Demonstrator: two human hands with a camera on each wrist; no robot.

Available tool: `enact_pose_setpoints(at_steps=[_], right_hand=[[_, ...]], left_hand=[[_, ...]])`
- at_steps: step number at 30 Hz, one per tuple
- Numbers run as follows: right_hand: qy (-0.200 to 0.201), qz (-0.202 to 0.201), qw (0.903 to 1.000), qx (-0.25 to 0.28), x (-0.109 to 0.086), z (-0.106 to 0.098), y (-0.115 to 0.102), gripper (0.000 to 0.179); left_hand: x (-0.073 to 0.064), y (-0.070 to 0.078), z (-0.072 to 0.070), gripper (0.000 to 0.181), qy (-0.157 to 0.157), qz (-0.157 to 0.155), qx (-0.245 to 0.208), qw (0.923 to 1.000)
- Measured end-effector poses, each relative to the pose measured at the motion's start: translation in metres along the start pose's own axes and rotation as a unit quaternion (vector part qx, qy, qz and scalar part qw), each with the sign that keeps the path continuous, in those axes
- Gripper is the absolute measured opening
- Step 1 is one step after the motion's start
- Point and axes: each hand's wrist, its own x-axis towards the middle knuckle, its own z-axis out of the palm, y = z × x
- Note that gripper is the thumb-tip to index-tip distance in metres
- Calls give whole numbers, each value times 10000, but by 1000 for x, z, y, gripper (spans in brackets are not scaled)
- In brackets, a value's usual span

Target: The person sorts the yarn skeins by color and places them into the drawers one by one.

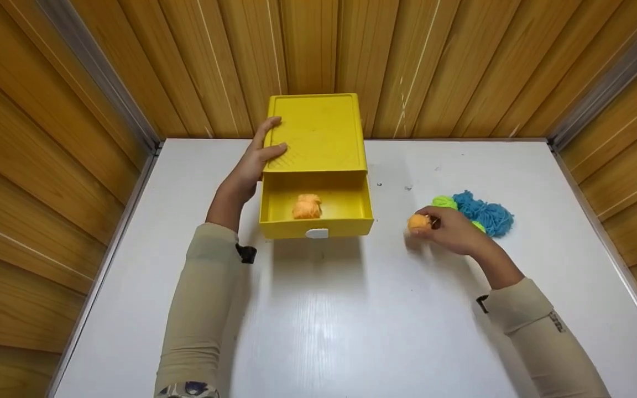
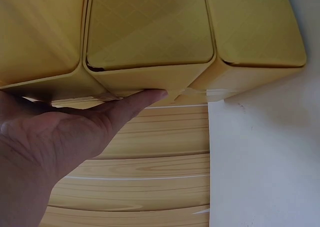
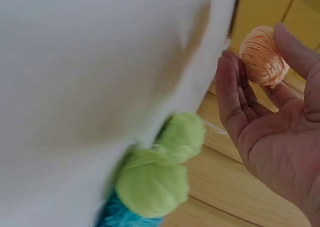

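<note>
On the left, the left hand (image 1: 252, 163) is spread along the left side of a yellow box (image 1: 318, 130). Its thumb and a finger reach onto the top edge, mostly straight, and it seems to keep the box steady. The drawer (image 1: 269, 229) sticks out at the near side of the box. An orange yarn ball (image 1: 307, 206) sits inside, a bit left of the middle, and a white tab (image 1: 317, 233) is on the drawer's front.

To the right, well apart from the drawer, the right hand (image 1: 454, 229) pinches a second orange ball (image 3: 264, 57) between thumb and fingers. The ball looks lifted off the table. Two green balls (image 3: 152, 187) and some blue yarn (image 1: 492, 218) lie just past the hand, bunched together.

The step in hand looks like picking up this ball to put it in the drawer. I think the next move calls for going left, over the drawer's side, then letting go gently while the box stays still.

The table (image 1: 318, 331) is white and shiny, with small marks. Wood-look boards make the left wall (image 1: 36, 193), the back wall (image 1: 307, 50) and the right wall (image 1: 628, 166), with grey strips in the corners.
</note>
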Motion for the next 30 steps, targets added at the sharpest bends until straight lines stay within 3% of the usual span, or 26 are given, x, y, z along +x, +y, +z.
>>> enact_pose_setpoints(at_steps=[4,12,21,30], right_hand=[[403,-235,9989,25,-7,-6,-23,47],[1126,-597,9894,691,-18,-15,-72,50],[2099,-1423,9600,1189,-26,-7,-119,40],[2361,-2315,9364,1173,-25,-1,-149,36]], left_hand=[[0,1,1,64,-24,-8,-7,10000],[-2,2,-1,65,-54,111,-42,9999],[-4,0,-3,66,-66,109,-86,9999],[-4,1,-3,66,-98,163,-182,9997]])
